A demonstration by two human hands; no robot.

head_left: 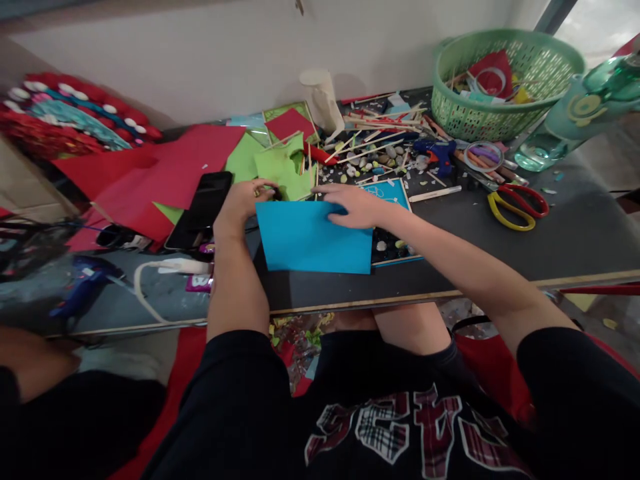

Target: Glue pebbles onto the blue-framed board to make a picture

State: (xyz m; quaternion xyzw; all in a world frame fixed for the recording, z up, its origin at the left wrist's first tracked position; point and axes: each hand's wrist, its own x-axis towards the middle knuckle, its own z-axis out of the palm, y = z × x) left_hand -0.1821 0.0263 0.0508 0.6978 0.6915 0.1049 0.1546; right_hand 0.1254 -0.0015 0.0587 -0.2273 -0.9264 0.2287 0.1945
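Observation:
A sheet of blue paper (315, 243) lies near the table's front edge. Across its upper right part rests my right hand (357, 205), index finger stretched out and thumb apart, holding nothing. At the sheet's upper left corner is my left hand (245, 203), its fingers curled in; a small dark shape shows by the fingertips, but what they hold is hidden. Just beyond both hands lies cut green paper (283, 170) with a ragged hole. Partly under my right forearm is a blue panel (395, 192) with a pale stick frame, white drawn loops and pebbles.
Red paper (175, 163) and a black phone (210, 197) lie left, beyond a blue glue gun (87, 283). Sticks and pebbles (380, 157) spread behind. Scissors (517, 205), a green basket (507, 110) and a bottle (565, 123) stand right. Another person's arm (35, 363) is lower left.

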